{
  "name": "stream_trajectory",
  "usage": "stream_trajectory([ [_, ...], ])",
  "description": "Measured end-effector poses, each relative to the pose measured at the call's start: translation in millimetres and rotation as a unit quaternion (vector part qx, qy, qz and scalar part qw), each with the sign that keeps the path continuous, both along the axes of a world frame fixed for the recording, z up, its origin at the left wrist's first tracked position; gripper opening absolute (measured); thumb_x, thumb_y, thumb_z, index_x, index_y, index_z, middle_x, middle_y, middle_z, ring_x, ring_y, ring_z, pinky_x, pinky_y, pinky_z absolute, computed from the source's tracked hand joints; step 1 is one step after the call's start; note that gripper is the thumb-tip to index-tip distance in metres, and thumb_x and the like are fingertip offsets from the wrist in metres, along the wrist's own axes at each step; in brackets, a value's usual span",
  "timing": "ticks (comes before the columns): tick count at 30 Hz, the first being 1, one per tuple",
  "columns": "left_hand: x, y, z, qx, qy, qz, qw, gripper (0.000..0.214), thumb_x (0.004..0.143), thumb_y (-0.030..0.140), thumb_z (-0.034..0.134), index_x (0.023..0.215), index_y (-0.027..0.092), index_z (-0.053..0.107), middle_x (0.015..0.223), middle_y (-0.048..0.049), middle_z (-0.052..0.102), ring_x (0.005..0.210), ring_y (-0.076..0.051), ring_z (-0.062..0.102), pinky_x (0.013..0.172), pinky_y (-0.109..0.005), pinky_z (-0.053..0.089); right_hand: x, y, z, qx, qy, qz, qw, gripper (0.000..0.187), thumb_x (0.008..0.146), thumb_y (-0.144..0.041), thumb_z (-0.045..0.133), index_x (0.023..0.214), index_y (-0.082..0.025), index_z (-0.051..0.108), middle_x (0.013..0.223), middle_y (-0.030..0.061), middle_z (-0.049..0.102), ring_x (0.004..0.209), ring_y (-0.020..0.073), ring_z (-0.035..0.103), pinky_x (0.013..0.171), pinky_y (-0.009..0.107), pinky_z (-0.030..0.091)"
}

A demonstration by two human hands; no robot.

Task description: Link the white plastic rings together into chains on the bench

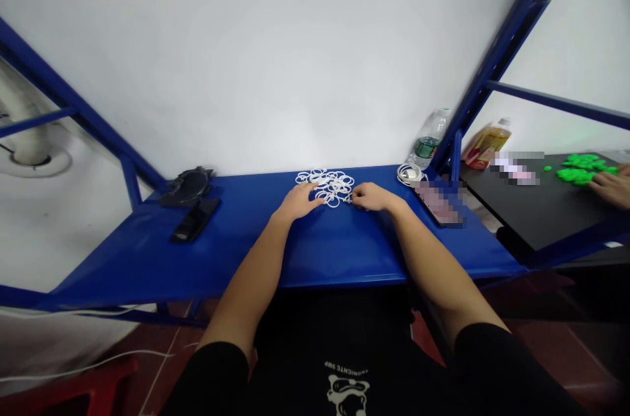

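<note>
A loose pile of thin white rings (331, 184), some with small knobs, lies on the blue tabletop (339, 252) close to the wall. At the pile's left side, my left hand (296, 201) is open, its thumb and fingers apart and the tips touching the rings. My right hand (370, 197) is at the right edge of the pile with its fingers curled closed. A small whitish piece shows beside its fingertips. What lies between those fingers is hidden.
Left: a dark phone (195, 220) and a black crumpled item (188, 186). Right: a coiled white cable with a charger (411, 173), a partly blurred phone (438, 203) and a water bottle (428, 144). Farther right, another person's hand (611, 187) touches green pieces (581, 170) on a black table.
</note>
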State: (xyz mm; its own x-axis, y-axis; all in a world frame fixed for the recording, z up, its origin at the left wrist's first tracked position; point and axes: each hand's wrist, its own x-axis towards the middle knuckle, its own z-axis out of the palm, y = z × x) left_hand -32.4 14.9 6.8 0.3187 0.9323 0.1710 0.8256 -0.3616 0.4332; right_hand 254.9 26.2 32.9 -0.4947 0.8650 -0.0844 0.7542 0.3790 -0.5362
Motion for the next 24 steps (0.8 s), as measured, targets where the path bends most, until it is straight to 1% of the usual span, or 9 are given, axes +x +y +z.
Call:
stream_trajectory([
  [2,-1,1,-2.1,0.002,0.005,0.0,1.0,0.063,0.094,0.055,0.069,0.146,0.022,0.06,0.152,-0.0115,0.06,0.139,-0.03,0.055,0.119,-0.042,0.042,-3,2,-4.9,0.061,-0.012,-0.003,0.998,0.015,0.088,-0.025,0.063,0.077,-0.021,0.073,0.079,0.0018,0.076,0.071,0.0176,0.068,0.066,0.025,0.046],
  [5,-2,3,-4.4,-0.004,-0.004,0.005,1.0,0.062,0.093,0.056,0.07,0.145,0.022,0.062,0.149,-0.0115,0.062,0.133,-0.029,0.06,0.115,-0.041,0.047,-4,8,-11.6,0.145,0.014,-0.031,0.989,0.016,0.091,-0.026,0.061,0.09,-0.021,0.077,0.091,0.0039,0.079,0.08,0.0194,0.07,0.073,0.027,0.048],
  [9,-1,5,-4.1,0.007,-0.033,-0.001,0.999,0.06,0.093,0.049,0.071,0.144,0.02,0.061,0.133,-0.01,0.07,0.117,-0.025,0.067,0.104,-0.037,0.052,-1,12,-16.9,0.195,0.061,-0.072,0.976,0.024,0.095,-0.026,0.057,0.108,-0.02,0.077,0.1,0.0065,0.08,0.085,0.021,0.071,0.078,0.029,0.05],
  [12,4,2,-2.4,-0.002,-0.056,-0.003,0.998,0.055,0.094,0.046,0.069,0.142,0.019,0.063,0.111,-0.0063,0.075,0.1,-0.022,0.07,0.093,-0.034,0.054,-2,12,-19.3,0.2,0.067,-0.073,0.975,0.026,0.097,-0.029,0.058,0.113,-0.019,0.076,0.098,0.0066,0.08,0.083,0.0209,0.071,0.077,0.029,0.05],
  [15,14,-4,-2.7,-0.038,-0.078,-0.037,0.996,0.052,0.094,0.049,0.068,0.138,0.023,0.066,0.1,-0.0023,0.076,0.088,-0.019,0.07,0.084,-0.032,0.054,-7,10,-21.7,0.178,0.051,-0.061,0.981,0.03,0.096,-0.032,0.063,0.121,-0.019,0.074,0.094,0.0054,0.08,0.081,0.0204,0.071,0.075,0.028,0.05],
  [17,23,-9,-4.7,-0.051,-0.076,-0.077,0.993,0.049,0.092,0.049,0.07,0.135,0.026,0.068,0.102,-0.0015,0.076,0.088,-0.019,0.07,0.084,-0.031,0.054,-12,9,-23.8,0.151,0.024,-0.048,0.987,0.036,0.095,-0.034,0.067,0.128,-0.02,0.072,0.097,0.0057,0.08,0.084,0.0214,0.073,0.076,0.028,0.05],
  [19,31,-11,-7.3,-0.036,-0.057,-0.109,0.992,0.045,0.09,0.047,0.073,0.13,0.027,0.072,0.107,-0.0024,0.076,0.094,-0.021,0.07,0.088,-0.033,0.055,-17,7,-26.1,0.13,-0.008,-0.041,0.991,0.04,0.095,-0.035,0.068,0.133,-0.021,0.07,0.102,0.0069,0.081,0.09,0.0233,0.074,0.078,0.029,0.051],
  [22,36,-11,-11.0,-0.001,-0.018,-0.119,0.993,0.041,0.092,0.046,0.071,0.127,0.026,0.074,0.119,-0.0063,0.073,0.108,-0.025,0.069,0.098,-0.037,0.054,-20,7,-28.8,0.125,-0.03,-0.044,0.991,0.04,0.097,-0.036,0.066,0.136,-0.023,0.069,0.107,0.0075,0.081,0.096,0.0248,0.075,0.081,0.03,0.052],
  [24,35,-9,-12.8,0.006,0.002,-0.112,0.994,0.042,0.095,0.047,0.068,0.131,0.026,0.072,0.126,-0.0081,0.07,0.115,-0.027,0.067,0.104,-0.039,0.053,-21,8,-30.1,0.131,-0.025,-0.046,0.99,0.038,0.098,-0.037,0.066,0.133,-0.024,0.07,0.106,0.0071,0.081,0.096,0.0243,0.075,0.08,0.03,0.052],
])
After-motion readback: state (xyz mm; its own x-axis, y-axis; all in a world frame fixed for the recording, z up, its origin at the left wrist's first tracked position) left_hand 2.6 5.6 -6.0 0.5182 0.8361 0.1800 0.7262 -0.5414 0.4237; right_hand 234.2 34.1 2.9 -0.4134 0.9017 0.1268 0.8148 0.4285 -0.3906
